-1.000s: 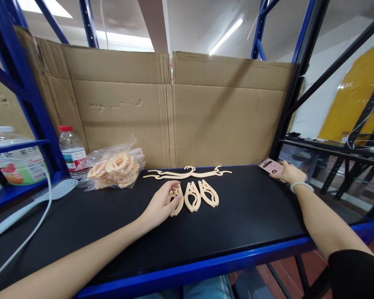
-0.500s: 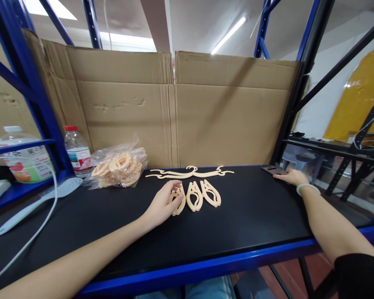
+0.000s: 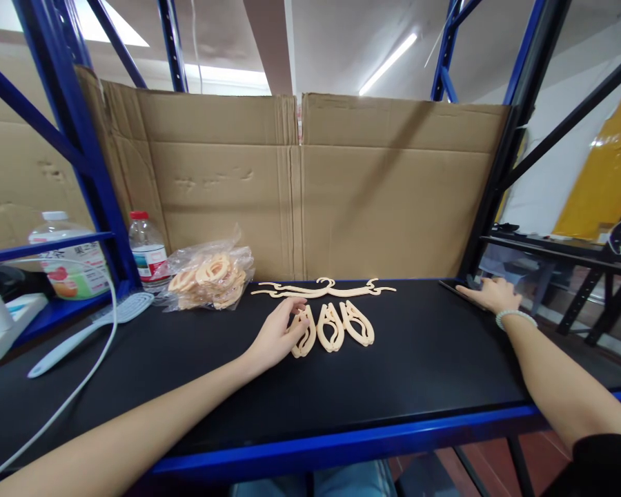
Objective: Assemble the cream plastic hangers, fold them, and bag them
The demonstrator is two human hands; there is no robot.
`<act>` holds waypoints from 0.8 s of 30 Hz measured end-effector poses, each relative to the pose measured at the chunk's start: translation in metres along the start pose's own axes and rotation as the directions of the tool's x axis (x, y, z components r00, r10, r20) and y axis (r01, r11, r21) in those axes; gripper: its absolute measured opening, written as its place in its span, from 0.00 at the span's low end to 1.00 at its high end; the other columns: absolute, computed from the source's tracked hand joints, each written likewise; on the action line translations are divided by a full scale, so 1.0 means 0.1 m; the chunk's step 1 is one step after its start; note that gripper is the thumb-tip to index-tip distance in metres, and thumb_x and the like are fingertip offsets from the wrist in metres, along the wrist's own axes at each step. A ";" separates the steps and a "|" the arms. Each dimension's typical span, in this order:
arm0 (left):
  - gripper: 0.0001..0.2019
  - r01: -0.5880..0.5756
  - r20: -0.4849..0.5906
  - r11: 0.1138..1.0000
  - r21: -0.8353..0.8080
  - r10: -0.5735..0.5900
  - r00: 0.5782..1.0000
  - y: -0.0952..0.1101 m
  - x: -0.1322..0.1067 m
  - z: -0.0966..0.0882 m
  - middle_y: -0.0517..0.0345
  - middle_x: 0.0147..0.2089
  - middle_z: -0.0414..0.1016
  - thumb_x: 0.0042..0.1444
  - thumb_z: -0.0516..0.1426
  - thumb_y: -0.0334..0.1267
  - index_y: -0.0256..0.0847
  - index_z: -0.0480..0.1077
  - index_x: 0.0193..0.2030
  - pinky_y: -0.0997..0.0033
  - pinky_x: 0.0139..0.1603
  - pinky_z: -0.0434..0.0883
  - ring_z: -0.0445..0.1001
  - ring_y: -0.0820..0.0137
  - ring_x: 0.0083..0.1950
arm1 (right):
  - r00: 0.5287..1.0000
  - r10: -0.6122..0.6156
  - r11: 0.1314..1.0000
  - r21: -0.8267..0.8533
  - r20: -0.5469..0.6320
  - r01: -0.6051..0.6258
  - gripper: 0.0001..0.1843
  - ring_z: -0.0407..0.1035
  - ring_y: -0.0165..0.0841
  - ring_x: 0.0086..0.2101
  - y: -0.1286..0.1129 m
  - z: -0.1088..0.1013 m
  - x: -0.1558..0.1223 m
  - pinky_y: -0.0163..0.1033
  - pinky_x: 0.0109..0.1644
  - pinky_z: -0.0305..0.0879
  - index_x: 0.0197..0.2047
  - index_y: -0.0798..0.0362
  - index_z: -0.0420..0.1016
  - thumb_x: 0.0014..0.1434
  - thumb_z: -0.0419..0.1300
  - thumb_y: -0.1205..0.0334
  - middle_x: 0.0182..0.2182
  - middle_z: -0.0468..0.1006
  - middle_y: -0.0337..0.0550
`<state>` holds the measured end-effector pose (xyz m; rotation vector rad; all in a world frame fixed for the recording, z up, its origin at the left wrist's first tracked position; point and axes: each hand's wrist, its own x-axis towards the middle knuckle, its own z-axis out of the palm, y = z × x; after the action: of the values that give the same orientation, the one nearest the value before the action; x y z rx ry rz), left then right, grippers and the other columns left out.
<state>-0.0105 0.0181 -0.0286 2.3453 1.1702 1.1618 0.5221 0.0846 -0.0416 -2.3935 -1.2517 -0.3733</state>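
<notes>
Three folded beige plastic hangers (image 3: 332,326) lie side by side on the black shelf top (image 3: 424,352). My left hand (image 3: 277,331) rests beside the leftmost one, fingers loosely curled and touching it. Behind them an unfolded beige hanger (image 3: 323,288) lies flat. My right hand (image 3: 489,293), a bead bracelet on its wrist, lies flat with spread fingers on a dark phone (image 3: 458,286) at the far right of the shelf top.
A clear bag of beige hanger parts (image 3: 211,275) sits at the back left, next to a water bottle (image 3: 148,251). A pale brush (image 3: 90,326) and white cable (image 3: 83,383) lie to the left. Cardboard (image 3: 300,186) walls the back; blue uprights (image 3: 83,138) stand left.
My right hand has laid the phone, earlier tilted with its pink back showing, flat on the shelf top and now rests on it. My left hand stays at the leftmost hanger.
</notes>
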 end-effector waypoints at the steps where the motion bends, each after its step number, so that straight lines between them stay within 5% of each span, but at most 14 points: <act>1: 0.15 0.001 -0.003 1.000 -0.002 -0.001 1.000 0.00 0.00 0.00 0.52 0.48 0.71 0.58 0.51 0.41 0.41 0.62 0.51 0.58 0.51 0.69 0.72 0.65 0.49 | 0.998 -0.029 0.999 0.012 -0.053 0.030 0.36 0.59 0.58 0.54 -0.09 -0.03 -0.04 0.59 0.50 0.59 0.52 0.58 0.70 0.54 0.52 0.35 0.52 0.66 0.67; 5: 0.14 0.013 -0.023 1.000 -0.020 -0.014 1.000 0.00 0.02 -0.02 0.53 0.46 0.72 0.58 0.51 0.41 0.41 0.63 0.50 0.58 0.50 0.69 0.72 0.65 0.47 | 0.931 -0.350 0.908 0.203 -0.107 0.365 0.25 0.66 0.53 0.49 -0.65 -0.11 -0.23 0.56 0.50 0.63 0.49 0.62 0.71 0.56 0.54 0.51 0.45 0.73 0.63; 7: 0.14 0.015 -0.026 0.999 -0.029 -0.016 1.000 0.00 0.03 -0.02 0.53 0.46 0.72 0.58 0.51 0.41 0.41 0.63 0.49 0.58 0.51 0.69 0.73 0.65 0.47 | 0.810 -0.576 0.752 0.317 -0.111 0.578 0.20 0.70 0.46 0.45 -1.01 -0.07 -0.37 0.52 0.51 0.64 0.49 0.62 0.71 0.58 0.53 0.58 0.42 0.76 0.58; 11: 0.14 0.011 -0.035 0.999 -0.032 -0.012 0.999 -0.02 0.03 -0.01 0.52 0.46 0.72 0.57 0.52 0.40 0.41 0.63 0.49 0.58 0.51 0.69 0.73 0.65 0.47 | 0.615 -0.778 0.537 0.370 -0.131 0.758 0.18 0.67 0.38 0.50 -1.63 0.07 -0.75 0.46 0.56 0.63 0.52 0.50 0.70 0.58 0.55 0.61 0.49 0.74 0.45; 13: 0.14 0.006 -0.034 1.000 -0.030 -0.007 0.999 -0.02 0.03 0.00 0.53 0.46 0.73 0.57 0.52 0.40 0.41 0.63 0.49 0.59 0.50 0.69 0.73 0.65 0.47 | 0.461 -0.868 0.372 0.375 -0.185 0.849 0.19 0.65 0.40 0.52 -1.80 0.11 -0.91 0.50 0.56 0.62 0.55 0.50 0.67 0.60 0.53 0.62 0.52 0.72 0.48; 15: 0.14 0.001 -0.030 0.999 -0.032 -0.002 1.000 -0.02 0.02 0.00 0.53 0.46 0.72 0.58 0.52 0.40 0.41 0.63 0.50 0.60 0.50 0.69 0.73 0.66 0.47 | 0.379 -0.905 0.294 0.361 -0.195 0.885 0.18 0.65 0.41 0.51 -1.86 0.11 -1.01 0.52 0.54 0.63 0.55 0.51 0.67 0.61 0.52 0.64 0.50 0.72 0.49; 21: 0.14 0.017 -0.024 0.999 -0.030 -0.018 1.000 0.00 0.01 0.00 0.53 0.46 0.72 0.58 0.52 0.41 0.41 0.63 0.49 0.60 0.49 0.70 0.73 0.65 0.47 | 0.414 -0.898 0.345 0.342 -0.150 0.874 0.17 0.64 0.43 0.50 -1.79 0.11 -1.00 0.53 0.51 0.65 0.53 0.50 0.68 0.62 0.52 0.62 0.48 0.70 0.51; 24: 0.13 0.017 -0.021 0.999 -0.038 -0.018 1.000 0.00 0.02 0.00 0.53 0.46 0.72 0.58 0.52 0.41 0.41 0.63 0.49 0.60 0.49 0.69 0.73 0.65 0.47 | 0.395 -0.907 0.325 0.351 -0.148 0.878 0.18 0.62 0.42 0.52 -1.80 0.11 -1.00 0.53 0.54 0.63 0.55 0.49 0.67 0.62 0.51 0.64 0.52 0.68 0.50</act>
<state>-0.0099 0.0191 -0.0275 2.2957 1.1630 1.1950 0.3177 0.1098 -0.0510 -1.1428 -2.3797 -0.2843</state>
